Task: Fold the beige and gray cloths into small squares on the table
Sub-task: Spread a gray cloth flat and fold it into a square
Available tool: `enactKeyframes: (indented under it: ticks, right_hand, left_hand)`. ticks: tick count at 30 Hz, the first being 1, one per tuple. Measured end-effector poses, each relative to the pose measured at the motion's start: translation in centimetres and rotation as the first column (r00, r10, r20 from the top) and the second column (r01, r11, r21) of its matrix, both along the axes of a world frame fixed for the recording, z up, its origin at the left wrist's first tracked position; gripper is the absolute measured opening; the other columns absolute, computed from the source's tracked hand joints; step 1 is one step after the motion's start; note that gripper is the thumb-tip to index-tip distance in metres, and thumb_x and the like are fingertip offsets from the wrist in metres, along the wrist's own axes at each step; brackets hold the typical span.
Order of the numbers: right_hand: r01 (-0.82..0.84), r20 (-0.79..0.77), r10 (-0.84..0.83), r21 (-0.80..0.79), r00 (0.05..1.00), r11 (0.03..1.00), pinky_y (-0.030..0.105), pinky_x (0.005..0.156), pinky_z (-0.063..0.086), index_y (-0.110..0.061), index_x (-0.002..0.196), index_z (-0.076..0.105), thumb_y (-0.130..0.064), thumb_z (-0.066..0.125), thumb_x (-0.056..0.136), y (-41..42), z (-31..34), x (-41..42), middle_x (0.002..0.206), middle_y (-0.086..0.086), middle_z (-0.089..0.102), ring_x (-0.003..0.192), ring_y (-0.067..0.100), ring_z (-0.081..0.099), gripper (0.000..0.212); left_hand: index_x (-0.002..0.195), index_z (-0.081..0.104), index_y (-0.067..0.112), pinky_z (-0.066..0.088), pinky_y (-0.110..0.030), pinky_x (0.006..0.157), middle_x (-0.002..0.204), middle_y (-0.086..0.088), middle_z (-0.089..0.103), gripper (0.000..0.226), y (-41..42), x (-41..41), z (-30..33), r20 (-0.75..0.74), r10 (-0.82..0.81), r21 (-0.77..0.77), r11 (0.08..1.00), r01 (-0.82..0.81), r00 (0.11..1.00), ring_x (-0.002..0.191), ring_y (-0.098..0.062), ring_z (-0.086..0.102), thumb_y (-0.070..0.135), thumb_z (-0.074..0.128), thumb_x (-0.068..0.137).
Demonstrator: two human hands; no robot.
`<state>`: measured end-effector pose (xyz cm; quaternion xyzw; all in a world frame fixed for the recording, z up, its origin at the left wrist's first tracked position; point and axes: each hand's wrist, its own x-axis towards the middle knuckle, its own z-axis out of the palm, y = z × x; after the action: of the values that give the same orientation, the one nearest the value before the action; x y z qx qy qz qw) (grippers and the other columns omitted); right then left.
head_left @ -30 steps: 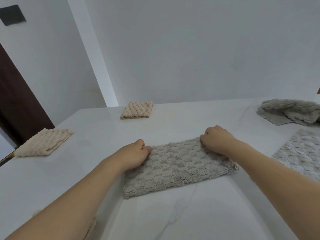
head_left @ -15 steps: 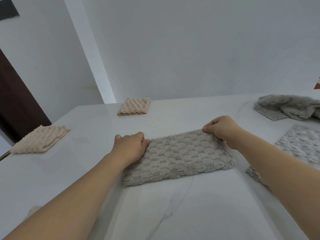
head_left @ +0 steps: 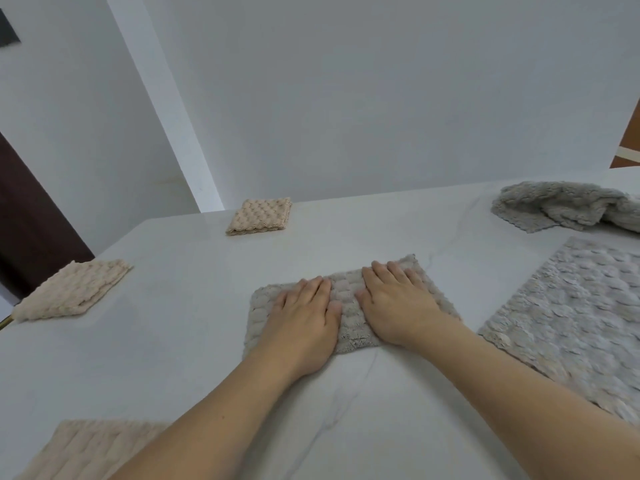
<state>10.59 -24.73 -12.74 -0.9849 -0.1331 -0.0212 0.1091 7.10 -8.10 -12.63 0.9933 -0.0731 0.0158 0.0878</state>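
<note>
A gray textured cloth (head_left: 346, 289), folded into a rectangle, lies in the middle of the white table (head_left: 194, 334). My left hand (head_left: 304, 317) lies flat on its left half, fingers together and palm down. My right hand (head_left: 394, 303) presses flat on its right half. Both hands hold nothing. A folded beige square (head_left: 259, 216) sits at the far edge, and another folded beige cloth (head_left: 69, 291) lies at the left edge.
A flat unfolded gray cloth (head_left: 568, 313) lies to the right, and a crumpled gray cloth (head_left: 568, 206) sits behind it. A beige cloth (head_left: 86, 448) shows at the bottom left corner. A white wall stands behind the table, a dark door at the left.
My hands let go of the cloth's far corners and moved inward, and now lie flat side by side on it. The view dipped toward the table.
</note>
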Motion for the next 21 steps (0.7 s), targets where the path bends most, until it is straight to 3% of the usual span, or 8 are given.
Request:
enactKeyframes:
  ticks: [2, 10, 14, 17, 19, 21]
  right_hand:
    - [0.005, -0.006, -0.006, -0.004, 1.000, 1.000, 0.042, 0.121, 0.002, -0.015, 0.154, 0.015, -0.042, 0.014, 0.102, -0.1, -0.6, -0.2, 0.162, 0.004, 0.010, 0.149, 0.022, 0.004, 0.058]
    - [0.118, -0.049, -0.118, -0.003, 0.992, 0.993, 0.044, 0.120, -0.001, -0.020, 0.155, 0.008, -0.040, 0.011, 0.101, -2.7, -0.4, 0.1, 0.163, 0.000, 0.002, 0.149, 0.021, -0.001, 0.058]
    - [0.267, 0.038, -0.265, -0.183, 0.964, 0.946, 0.049, 0.119, -0.008, -0.011, 0.155, 0.009, -0.035, 0.012, 0.100, -4.6, 0.9, 0.1, 0.163, 0.006, 0.001, 0.149, 0.027, -0.007, 0.060]
    - [0.115, 0.103, -0.104, -0.114, 0.989, 0.987, 0.046, 0.120, -0.006, -0.013, 0.155, 0.007, -0.030, 0.017, 0.101, -2.3, 2.4, -0.1, 0.163, 0.004, -0.003, 0.149, 0.024, -0.009, 0.057]
    - [-0.009, 0.045, 0.011, -0.036, 0.999, 0.999, 0.044, 0.121, -0.002, -0.018, 0.155, 0.010, -0.030, 0.018, 0.103, -0.4, 2.2, -0.5, 0.163, 0.002, 0.001, 0.149, 0.022, -0.004, 0.054]
    - [-0.041, -0.009, 0.041, -0.020, 0.999, 0.999, 0.043, 0.121, 0.001, -0.019, 0.155, 0.012, -0.033, 0.016, 0.103, 0.5, 0.7, -1.2, 0.163, 0.001, 0.006, 0.149, 0.021, 0.001, 0.054]
  left_hand:
    - [0.158, 0.007, 0.025, -0.004, -0.037, 0.122, 0.165, 0.008, 0.003, 0.058, 0.0, -0.1, -0.4, -0.016, 0.028, 0.036, 0.999, -0.028, 0.999, 0.150, -0.011, -0.002, 0.046, 0.013, 0.104]
    - [0.157, 0.001, 0.028, -0.006, -0.038, 0.122, 0.165, 0.008, -0.004, 0.058, 3.8, -1.3, -0.1, -0.079, 0.100, 0.040, 0.994, -0.097, 0.992, 0.150, -0.010, -0.008, 0.047, 0.011, 0.104]
    - [0.158, 0.001, 0.022, -0.014, -0.044, 0.119, 0.165, 0.003, -0.007, 0.060, 6.1, -1.8, 1.1, -0.121, 0.242, 0.191, 0.957, -0.216, 0.963, 0.150, -0.018, -0.014, 0.046, 0.008, 0.103]
    - [0.157, 0.009, 0.017, -0.013, -0.045, 0.120, 0.165, 0.000, -0.002, 0.058, 3.1, -0.7, 2.8, -0.010, 0.145, 0.115, 0.983, -0.143, 0.989, 0.151, -0.019, -0.011, 0.040, 0.013, 0.104]
    - [0.157, 0.011, 0.019, -0.006, -0.042, 0.121, 0.165, 0.002, 0.003, 0.055, 0.4, -0.5, 2.7, 0.013, 0.055, -0.008, 0.998, -0.055, 0.998, 0.151, -0.018, -0.004, 0.037, 0.017, 0.105]
    - [0.158, 0.009, 0.021, -0.003, -0.041, 0.121, 0.165, 0.005, 0.004, 0.056, -1.1, -1.1, 1.0, -0.019, 0.012, -0.006, 1.000, -0.013, 1.000, 0.151, -0.016, -0.001, 0.038, 0.016, 0.105]
